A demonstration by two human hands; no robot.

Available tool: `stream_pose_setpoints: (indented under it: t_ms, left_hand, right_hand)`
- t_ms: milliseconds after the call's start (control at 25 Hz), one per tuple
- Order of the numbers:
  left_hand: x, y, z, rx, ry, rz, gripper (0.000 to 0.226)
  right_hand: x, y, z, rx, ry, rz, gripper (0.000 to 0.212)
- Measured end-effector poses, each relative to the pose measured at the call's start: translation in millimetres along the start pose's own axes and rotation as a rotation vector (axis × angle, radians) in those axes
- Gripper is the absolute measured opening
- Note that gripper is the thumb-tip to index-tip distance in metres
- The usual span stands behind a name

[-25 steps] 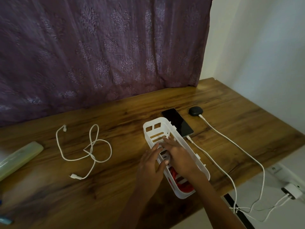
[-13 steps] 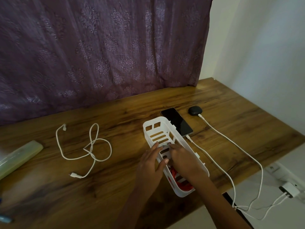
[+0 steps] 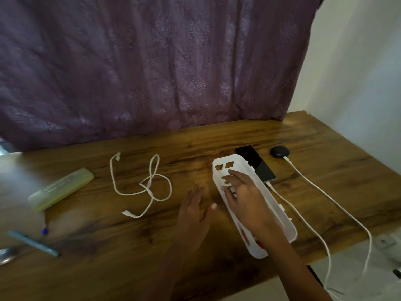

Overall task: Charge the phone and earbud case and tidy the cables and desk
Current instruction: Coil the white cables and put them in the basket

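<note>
Lifted off the white slotted basket (image 3: 258,192) since a moment ago, the left hand (image 3: 192,220) hovers released just left of it, while the right hand (image 3: 243,196) lies flat and unclenched inside. Right of the basket, one dark phone (image 3: 257,164) and one black earbud case (image 3: 280,152) each carry a white cable; one loose cable (image 3: 149,185) loops well left of the basket, with one pale case (image 3: 61,189) and one blue pen (image 3: 32,243) farther left.

A purple curtain (image 3: 152,68) hangs behind, beside a pale wall (image 3: 358,72).

A single head-worn wide-angle view looks forward and down from close above a wooden desk (image 3: 130,246), which fills the lower half of the frame. A purple curtain (image 3: 141,61) spans the top, with a pale wall (image 3: 358,72) at upper right.
</note>
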State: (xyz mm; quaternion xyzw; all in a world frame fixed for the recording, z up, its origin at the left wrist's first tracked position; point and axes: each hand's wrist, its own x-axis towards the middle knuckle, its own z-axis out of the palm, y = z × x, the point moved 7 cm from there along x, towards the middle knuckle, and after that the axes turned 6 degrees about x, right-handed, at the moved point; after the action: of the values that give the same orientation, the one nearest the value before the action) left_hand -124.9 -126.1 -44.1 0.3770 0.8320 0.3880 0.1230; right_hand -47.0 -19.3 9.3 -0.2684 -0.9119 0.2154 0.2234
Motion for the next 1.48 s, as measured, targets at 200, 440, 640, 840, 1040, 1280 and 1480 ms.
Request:
stream_pose_setpoints:
  t_ms: [200, 440, 640, 840, 1040, 1280, 1480]
  left_hand:
    - [-27.6, -68.9, -68.2, 0.007, 0.281, -0.150, 0.048]
    - [-42.2, -142.3, -107.3, 0.012, 0.239, -0.266, 0.048]
    - [-38.8, -152.2, -125.8, 0.113, 0.167, -0.198, 0.048]
    - [-29.8, -124.1, -156.1, 0.391, 0.094, 0.122, 0.037]
    - [-4.0, -84.9, -208.4, -0.122, 0.106, -0.021, 0.024]
    - [14.2, -24.0, -254.7, -0.622, 0.059, 0.029, 0.028]
    - [16.9, -2.2, -257.8, -0.872, -0.046, 0.006, 0.027]
  right_hand:
    - [5.4, -89.9, 60.0, 0.133, -0.163, -0.205, 0.036]
    - [-0.7, -152.5, 157.3, -0.183, -0.384, -0.485, 0.038]
    - [1.1, -155.9, 180.9, -0.371, -0.401, -0.502, 0.028]
    - [17.2, -179.8, 136.4, 0.121, -0.067, -0.413, 0.031]
    - [49.9, -192.2, 86.6, 0.324, 0.070, -0.313, 0.024]
    - [75.4, -182.4, 43.7, 0.644, 0.094, -0.117, 0.015]
    - [82.5, -183.2, 20.9, 0.569, 0.193, -0.178, 0.014]
